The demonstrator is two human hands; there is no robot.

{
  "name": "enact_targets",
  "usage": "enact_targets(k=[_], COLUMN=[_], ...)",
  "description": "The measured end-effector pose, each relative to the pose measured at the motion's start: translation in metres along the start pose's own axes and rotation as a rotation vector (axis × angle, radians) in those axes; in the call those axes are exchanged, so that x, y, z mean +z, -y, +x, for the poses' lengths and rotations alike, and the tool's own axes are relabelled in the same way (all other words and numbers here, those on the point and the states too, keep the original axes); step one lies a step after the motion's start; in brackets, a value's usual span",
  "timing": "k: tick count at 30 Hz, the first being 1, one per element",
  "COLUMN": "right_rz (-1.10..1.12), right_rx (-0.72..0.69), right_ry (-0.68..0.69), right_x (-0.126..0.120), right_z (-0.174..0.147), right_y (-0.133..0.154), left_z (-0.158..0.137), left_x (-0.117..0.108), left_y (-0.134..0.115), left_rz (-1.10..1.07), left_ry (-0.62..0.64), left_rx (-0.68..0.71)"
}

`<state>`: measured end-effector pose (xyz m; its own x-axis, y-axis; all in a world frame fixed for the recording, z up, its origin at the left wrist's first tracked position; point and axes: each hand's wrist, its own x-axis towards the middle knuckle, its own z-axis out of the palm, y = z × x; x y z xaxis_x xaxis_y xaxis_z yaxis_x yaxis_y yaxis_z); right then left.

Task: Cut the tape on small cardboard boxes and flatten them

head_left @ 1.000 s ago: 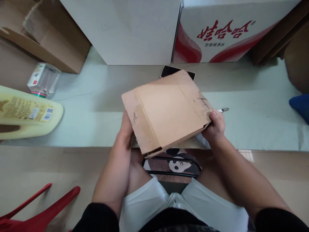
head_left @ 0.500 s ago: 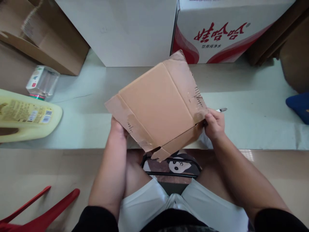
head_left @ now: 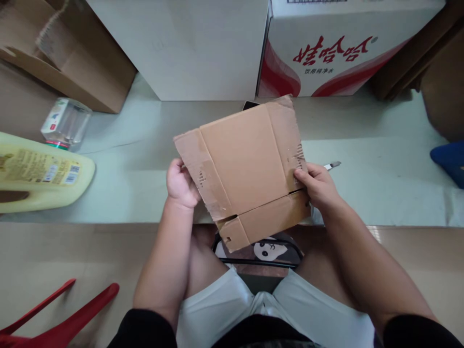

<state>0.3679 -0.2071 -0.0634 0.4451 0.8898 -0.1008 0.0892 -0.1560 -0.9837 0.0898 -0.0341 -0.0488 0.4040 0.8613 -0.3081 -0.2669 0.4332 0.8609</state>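
Observation:
A creased piece of brown cardboard (head_left: pixel 242 159) with torn edges and folded flaps is tilted above the table's front edge. My right hand (head_left: pixel 321 186) is closed on its right side, thumb on the top face. At the left edge is my left hand (head_left: pixel 181 186), its fingers partly hidden behind the cardboard. Just beyond my right hand, the metal tip of a thin white tool (head_left: pixel 332 166) shows; the rest is hidden. The corner of a dark flat object (head_left: pixel 250 105) peeks out behind the cardboard's top edge.
White boxes, one with red lettering (head_left: pixel 329 53), stand at the back of the pale green table (head_left: pixel 380 183). On the left are a brown carton (head_left: pixel 94 72), a clear bottle (head_left: pixel 68 121) and a yellow jug (head_left: pixel 54 174). A blue object (head_left: pixel 449 162) lies far right.
The cardboard has turned clockwise and shifted right and toward me. More of my left hand shows, and the dark object's corner has come into sight.

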Motion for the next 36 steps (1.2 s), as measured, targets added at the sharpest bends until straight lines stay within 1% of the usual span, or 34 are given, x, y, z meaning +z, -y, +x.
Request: enact_targets(k=[3,6,8,11,15,18,20,21,24,25,26,27,28,30,31,32,33,36], right_rz=[0.018,0.09,0.142,0.164,0.168,0.189,0.208,0.219,0.257,0.268,0.279,0.289,0.294,0.289,0.283,0.273,0.262,0.206], right_rx=[-0.023,-0.023,-0.021,0.011,0.065,0.081,0.084,0.075,-0.013,-0.042,-0.054,-0.045,-0.023,0.027,0.044,0.06,0.081,0.2], right_ry=[-0.069,-0.129,-0.136,-0.144,-0.218,-0.266,-0.312,-0.349,-0.503,-0.531,-0.52,-0.463,-0.369,-0.134,-0.037,0.025,0.05,0.036], right_x=[0.003,0.008,0.01,0.011,0.009,0.006,0.002,-0.001,-0.007,-0.008,-0.008,-0.007,-0.005,0.002,0.006,0.01,0.014,0.026], right_z=[0.002,0.003,0.004,0.004,0.005,0.006,0.008,0.01,0.015,0.016,0.016,0.015,0.013,0.005,-0.001,-0.007,-0.014,-0.032], right_y=[-0.001,-0.001,0.0,0.002,0.004,0.003,0.0,-0.001,-0.006,-0.007,-0.008,-0.008,-0.008,-0.007,-0.006,-0.005,-0.002,0.009], left_z=[-0.007,-0.011,-0.012,-0.01,-0.007,-0.005,-0.004,-0.003,0.001,0.003,0.004,0.006,0.007,0.008,0.008,0.008,0.007,0.004], left_x=[0.004,0.006,0.006,0.006,0.006,0.006,0.005,0.003,-0.006,-0.009,-0.012,-0.014,-0.016,-0.015,-0.013,-0.011,-0.008,0.001], left_y=[-0.006,-0.004,-0.002,0.0,0.0,0.0,0.0,-0.001,-0.004,-0.005,-0.006,-0.007,-0.007,-0.006,-0.005,-0.003,-0.001,0.002], left_rz=[-0.048,-0.006,0.016,0.018,0.0,0.001,-0.003,-0.013,-0.069,-0.086,-0.099,-0.108,-0.114,-0.123,-0.129,-0.134,-0.138,-0.132], left_ry=[0.067,0.147,0.138,0.102,0.12,0.102,0.068,0.043,-0.049,-0.077,-0.097,-0.109,-0.115,-0.106,-0.097,-0.089,-0.082,-0.076], left_rx=[-0.067,-0.111,-0.122,-0.132,-0.176,-0.182,-0.14,-0.094,0.092,0.146,0.189,0.219,0.238,0.238,0.214,0.18,0.143,0.075])
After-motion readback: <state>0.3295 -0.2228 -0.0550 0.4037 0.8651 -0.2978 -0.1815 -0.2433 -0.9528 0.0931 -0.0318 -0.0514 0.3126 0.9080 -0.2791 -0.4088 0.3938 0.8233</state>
